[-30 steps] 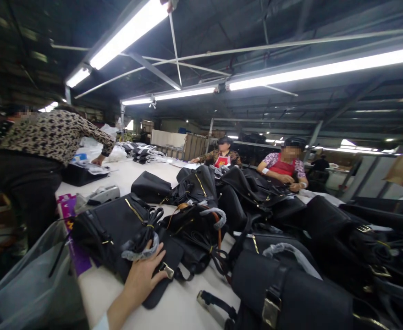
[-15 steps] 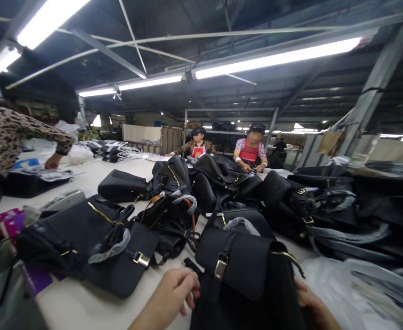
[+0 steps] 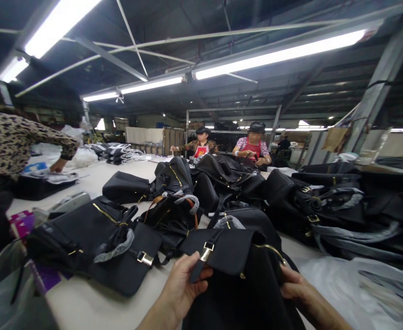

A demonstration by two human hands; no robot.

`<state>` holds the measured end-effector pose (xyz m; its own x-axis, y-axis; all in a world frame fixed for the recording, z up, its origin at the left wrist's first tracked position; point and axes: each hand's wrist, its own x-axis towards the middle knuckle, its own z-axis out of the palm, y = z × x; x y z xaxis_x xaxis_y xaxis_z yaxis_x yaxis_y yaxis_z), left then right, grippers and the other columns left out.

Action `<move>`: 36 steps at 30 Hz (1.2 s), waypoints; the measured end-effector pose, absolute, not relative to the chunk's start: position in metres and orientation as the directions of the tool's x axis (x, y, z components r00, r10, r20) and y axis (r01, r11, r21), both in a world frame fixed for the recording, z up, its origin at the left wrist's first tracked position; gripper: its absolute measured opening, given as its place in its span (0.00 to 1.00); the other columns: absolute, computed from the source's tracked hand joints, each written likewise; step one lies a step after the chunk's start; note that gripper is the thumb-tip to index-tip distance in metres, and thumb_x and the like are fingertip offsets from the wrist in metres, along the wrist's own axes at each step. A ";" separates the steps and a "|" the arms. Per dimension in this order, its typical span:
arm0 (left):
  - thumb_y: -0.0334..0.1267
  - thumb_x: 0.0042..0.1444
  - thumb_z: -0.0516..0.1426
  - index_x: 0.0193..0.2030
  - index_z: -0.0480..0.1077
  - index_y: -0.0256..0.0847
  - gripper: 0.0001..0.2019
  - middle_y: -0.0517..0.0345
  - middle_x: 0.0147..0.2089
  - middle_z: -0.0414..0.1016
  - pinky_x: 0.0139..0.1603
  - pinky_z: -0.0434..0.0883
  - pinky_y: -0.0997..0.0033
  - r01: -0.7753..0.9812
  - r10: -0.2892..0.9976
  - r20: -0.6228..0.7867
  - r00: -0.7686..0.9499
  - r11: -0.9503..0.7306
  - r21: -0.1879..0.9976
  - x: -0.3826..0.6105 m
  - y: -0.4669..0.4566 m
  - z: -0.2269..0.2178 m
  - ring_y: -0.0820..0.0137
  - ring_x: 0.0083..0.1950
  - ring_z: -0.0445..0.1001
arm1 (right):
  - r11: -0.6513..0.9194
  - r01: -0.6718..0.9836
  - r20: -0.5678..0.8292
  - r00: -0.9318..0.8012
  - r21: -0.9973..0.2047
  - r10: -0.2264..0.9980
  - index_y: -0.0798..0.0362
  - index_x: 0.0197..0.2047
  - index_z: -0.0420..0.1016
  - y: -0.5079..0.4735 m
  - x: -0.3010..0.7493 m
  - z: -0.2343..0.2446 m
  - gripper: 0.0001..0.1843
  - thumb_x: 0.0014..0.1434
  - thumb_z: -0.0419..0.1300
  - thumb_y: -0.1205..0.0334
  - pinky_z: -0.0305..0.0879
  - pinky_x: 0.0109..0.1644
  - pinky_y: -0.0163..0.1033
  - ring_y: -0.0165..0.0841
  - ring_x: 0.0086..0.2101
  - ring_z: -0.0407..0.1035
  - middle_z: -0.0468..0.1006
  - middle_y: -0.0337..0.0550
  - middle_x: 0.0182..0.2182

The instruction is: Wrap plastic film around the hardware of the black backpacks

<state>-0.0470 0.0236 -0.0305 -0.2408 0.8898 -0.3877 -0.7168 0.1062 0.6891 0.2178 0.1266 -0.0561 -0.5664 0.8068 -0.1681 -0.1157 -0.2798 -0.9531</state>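
Note:
Right before me stands a black backpack (image 3: 235, 293) with a flap (image 3: 230, 252), a gold buckle (image 3: 206, 252) and a gold zip along its top edge. My left hand (image 3: 187, 279) pinches the strap end (image 3: 196, 271) just below the buckle, thumb on top. At the bag's right side, my right hand (image 3: 295, 288) is closed on the edge near the gold zip; its fingertips are partly hidden by the fabric. The flap hangs over the front, its lower edge lifted a little away from the bag.
Another black backpack (image 3: 84, 243) lies to the left, and several more black bags (image 3: 173, 178) are heaped behind. Clear plastic bags (image 3: 352, 293) spread at the right. A person in a patterned sleeve (image 3: 50, 133) works at the left; two people in red aprons (image 3: 252, 149) are across the table (image 3: 91, 176).
My left hand has moved from beside the bag onto the strap end under the buckle, and the flap is lifted and shifted left. My right hand has risen along the bag's side.

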 end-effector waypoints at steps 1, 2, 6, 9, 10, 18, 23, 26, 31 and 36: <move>0.30 0.54 0.62 0.30 0.70 0.35 0.05 0.55 0.26 0.80 0.21 0.72 0.77 -0.731 0.884 -0.404 -0.234 0.114 0.673 -0.046 0.026 -0.031 0.70 0.25 0.78 | -0.236 -0.060 -0.167 -0.542 -0.970 0.824 0.49 0.39 0.83 0.127 0.219 -0.050 0.24 0.36 0.58 0.67 0.67 0.38 0.40 0.40 0.32 0.77 0.83 0.38 0.28; 0.28 0.53 0.62 0.29 0.69 0.35 0.06 0.55 0.25 0.79 0.23 0.73 0.76 -0.737 0.882 -0.408 -0.236 0.111 0.667 -0.044 0.028 -0.031 0.71 0.24 0.78 | -0.181 0.009 -0.162 -0.497 -0.983 0.853 0.49 0.38 0.83 0.126 0.221 -0.043 0.23 0.36 0.58 0.66 0.67 0.38 0.41 0.41 0.32 0.76 0.83 0.39 0.28; 0.26 0.45 0.64 0.29 0.68 0.38 0.09 0.62 0.23 0.78 0.26 0.73 0.74 -0.717 0.894 -0.318 -0.317 -0.007 0.697 -0.034 0.031 -0.035 0.74 0.22 0.74 | 0.092 0.426 0.082 -0.043 -0.900 0.996 0.46 0.31 0.81 0.119 0.235 -0.009 0.15 0.35 0.63 0.58 0.67 0.37 0.46 0.47 0.34 0.74 0.83 0.44 0.30; 0.28 0.40 0.65 0.32 0.70 0.38 0.11 0.61 0.25 0.79 0.27 0.73 0.74 -0.691 0.905 -0.251 -0.344 -0.063 0.720 -0.029 0.026 -0.034 0.71 0.24 0.75 | 0.135 0.551 0.160 -0.004 -0.823 0.987 0.45 0.30 0.79 0.093 0.239 0.015 0.15 0.42 0.64 0.45 0.67 0.30 0.44 0.45 0.29 0.73 0.81 0.46 0.25; 0.28 0.39 0.65 0.32 0.70 0.38 0.12 0.61 0.25 0.80 0.28 0.73 0.73 -0.686 0.907 -0.246 -0.342 -0.062 0.725 -0.028 0.025 -0.033 0.71 0.25 0.76 | 0.148 0.486 0.087 -0.147 -0.862 0.985 0.46 0.32 0.80 0.082 0.235 0.021 0.18 0.46 0.63 0.42 0.68 0.27 0.42 0.42 0.27 0.73 0.80 0.46 0.25; 0.26 0.49 0.61 0.33 0.72 0.35 0.05 0.60 0.29 0.80 0.39 0.76 0.68 -0.646 0.928 -0.291 -0.231 0.078 0.760 -0.035 0.025 -0.035 0.73 0.28 0.76 | 0.280 0.387 0.100 -0.425 -0.879 0.900 0.45 0.67 0.62 0.059 0.156 0.027 0.35 0.58 0.64 0.50 0.70 0.20 0.30 0.30 0.21 0.73 0.79 0.35 0.25; 0.39 0.59 0.59 0.34 0.73 0.33 0.10 0.50 0.28 0.81 0.34 0.76 0.65 -0.541 0.956 -0.291 -0.033 0.227 0.810 -0.031 -0.009 -0.029 0.68 0.25 0.77 | 0.379 0.367 0.189 -0.460 -0.850 0.867 0.50 0.56 0.76 0.077 0.142 0.018 0.19 0.63 0.57 0.59 0.75 0.23 0.31 0.29 0.26 0.75 0.81 0.41 0.39; 0.44 0.61 0.56 0.41 0.77 0.36 0.14 0.46 0.36 0.83 0.40 0.74 0.65 -0.060 0.937 -0.245 0.250 0.268 0.962 -0.035 -0.050 -0.024 0.60 0.37 0.81 | 0.377 0.357 0.170 -0.493 -0.855 0.853 0.52 0.53 0.78 0.081 0.147 0.017 0.18 0.62 0.56 0.61 0.74 0.21 0.31 0.30 0.26 0.76 0.81 0.41 0.39; 0.39 0.57 0.61 0.62 0.68 0.54 0.25 0.55 0.68 0.66 0.70 0.53 0.50 0.301 0.865 -0.319 0.387 0.208 0.931 -0.037 -0.102 -0.049 0.52 0.69 0.62 | 0.429 0.397 0.178 -0.532 -0.811 0.828 0.51 0.52 0.79 0.085 0.148 0.011 0.17 0.62 0.56 0.62 0.73 0.21 0.29 0.25 0.22 0.73 0.81 0.40 0.39; 0.65 0.55 0.55 0.65 0.64 0.51 0.35 0.46 0.66 0.68 0.66 0.60 0.46 -0.154 0.806 -0.193 0.560 0.330 0.931 -0.025 -0.110 -0.079 0.52 0.67 0.65 | 0.447 0.397 0.178 -0.556 -0.802 0.812 0.51 0.51 0.80 0.085 0.145 0.009 0.17 0.63 0.55 0.63 0.72 0.22 0.28 0.25 0.22 0.73 0.82 0.39 0.37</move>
<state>-0.0245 -0.1101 -0.0790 0.5597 0.8060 -0.1927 -0.1540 0.3296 0.9315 0.1451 0.0850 0.0085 -0.5560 0.8119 0.1777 0.3966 0.4471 -0.8017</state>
